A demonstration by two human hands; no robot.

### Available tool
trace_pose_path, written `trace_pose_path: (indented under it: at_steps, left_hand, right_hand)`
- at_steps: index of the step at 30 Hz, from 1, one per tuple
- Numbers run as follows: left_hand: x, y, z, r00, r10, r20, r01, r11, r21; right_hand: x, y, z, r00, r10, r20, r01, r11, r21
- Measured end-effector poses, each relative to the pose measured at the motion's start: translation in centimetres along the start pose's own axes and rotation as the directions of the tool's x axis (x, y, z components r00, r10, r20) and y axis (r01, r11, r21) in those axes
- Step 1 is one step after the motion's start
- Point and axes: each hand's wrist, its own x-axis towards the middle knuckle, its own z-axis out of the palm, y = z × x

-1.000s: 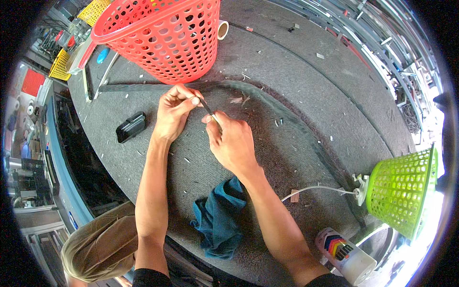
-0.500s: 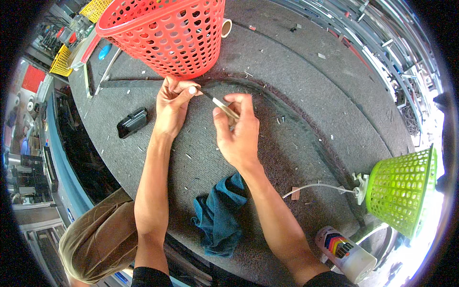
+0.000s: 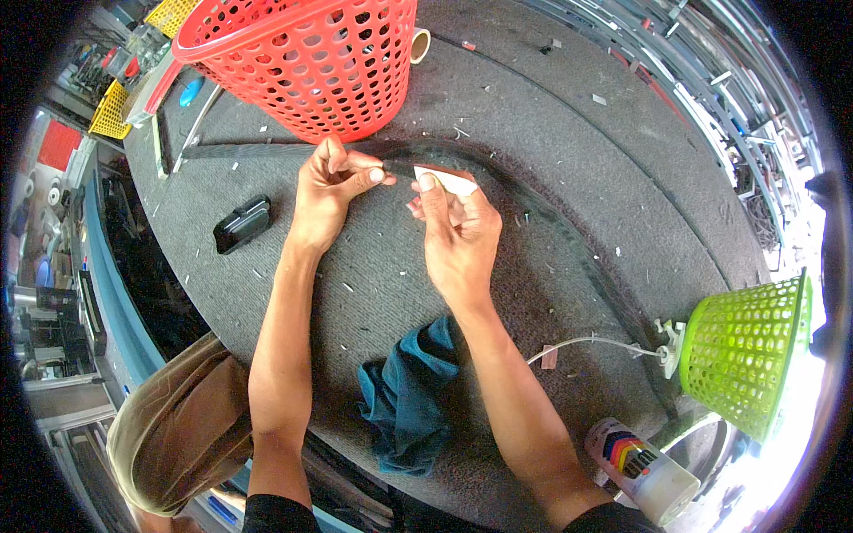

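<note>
Just below the red basket, my left hand (image 3: 329, 191) is closed in a pinch on the end of a thin dark strip (image 3: 400, 169). The strip points across to my right hand (image 3: 458, 226), and most of it is hidden by fingers or blends into the dark mat. My right hand grips a folded white piece (image 3: 453, 182) with a reddish-brown edge, thumb pressed flat on it. Whether the white piece touches the strip is hard to see. Left of my left forearm lies a small black open box-like part (image 3: 243, 226). A crumpled dark blue cloth (image 3: 407, 400) rests between my forearms.
The red perforated basket (image 3: 329, 80) stands right beyond my hands on the grey mat (image 3: 569, 213). A green basket (image 3: 742, 351) with a white hose is at the right. A white bottle (image 3: 644, 471) lies near my right elbow. Small scraps dot the mat; metal profiles fill the far right.
My right hand has turned and risen slightly to the right. The white piece, earlier seen narrow along the dark strip, now shows its flat face. My left hand has hardly moved.
</note>
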Motion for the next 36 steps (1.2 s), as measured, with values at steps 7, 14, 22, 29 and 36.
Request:
trace_pose_path:
  at_steps: [7, 14, 22, 29, 36]
  left_hand:
    - [0.0, -0.1, -0.3, 1.0, 0.015, -0.008, -0.016, 0.989, -0.145]
    - [-0.2, -0.2, 0.3, 0.999, -0.028, -0.037, 0.017, 0.96, -0.28]
    - [-0.2, -0.2, 0.8, 0.997, 0.029, -0.068, -0.05, 0.944, -0.326]
    - [0.2, -0.5, 0.1, 0.997, 0.058, -0.046, -0.069, 0.952, -0.298]
    - [0.0, -0.4, 0.3, 0.999, 0.038, -0.014, -0.041, 0.96, -0.277]
  right_hand:
    - [-0.2, -0.1, 0.3, 0.999, -0.029, 0.036, 0.03, 0.999, -0.016]
    - [-1.0, -1.4, 0.5, 0.999, 0.03, 0.028, -0.03, 0.999, -0.026]
    - [-0.1, -0.8, 0.3, 0.992, -0.126, 0.017, 0.127, 0.974, -0.187]
    - [-0.4, -3.1, -0.8, 0.987, -0.144, -0.071, 0.143, 0.99, -0.015]
    - [-0.5, -13.9, -2.3, 0.844, -0.532, 0.063, 0.512, 0.836, 0.197]
